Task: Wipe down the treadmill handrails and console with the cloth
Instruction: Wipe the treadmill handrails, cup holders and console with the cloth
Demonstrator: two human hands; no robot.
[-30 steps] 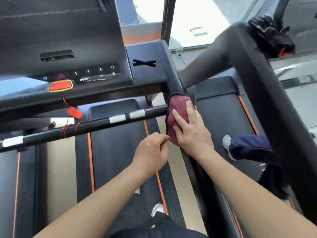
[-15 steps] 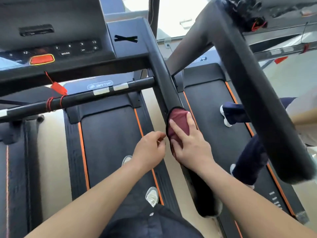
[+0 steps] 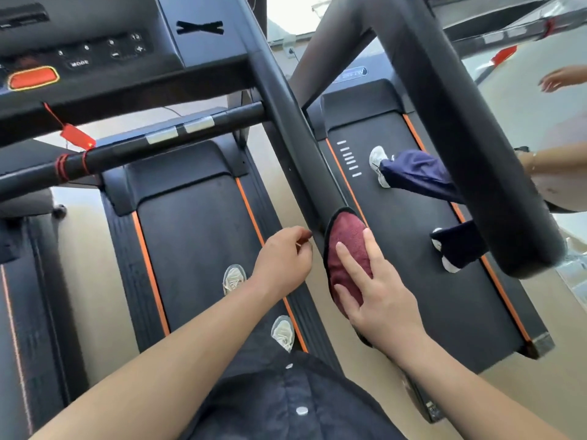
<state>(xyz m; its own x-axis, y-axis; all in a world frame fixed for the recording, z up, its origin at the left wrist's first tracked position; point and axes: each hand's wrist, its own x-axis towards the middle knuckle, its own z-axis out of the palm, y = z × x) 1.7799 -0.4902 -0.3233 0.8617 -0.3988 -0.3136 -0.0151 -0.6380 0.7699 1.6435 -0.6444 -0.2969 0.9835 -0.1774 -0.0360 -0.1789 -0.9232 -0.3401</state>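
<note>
While the right hand (image 3: 378,296) lies flat, fingers straight, pressing the soft maroon terry cloth (image 3: 346,246) onto the black padded treadmill handrail (image 3: 292,128), the left hand (image 3: 286,258) hovers just beside it, fingers curled — whether it nips anything I cannot tell. Light, floppy stuff, likely to bunch — best palmed broad and wrapped round the rail. Dark button console (image 3: 95,55) sits beyond

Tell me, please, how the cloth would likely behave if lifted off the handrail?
Probably floppy: the cloth wraps around the handrail, following its curve. Likely light, since flat fingers of the right hand seem enough to hold it there. Its fuzzy nap should drag rather than slip.
</note>
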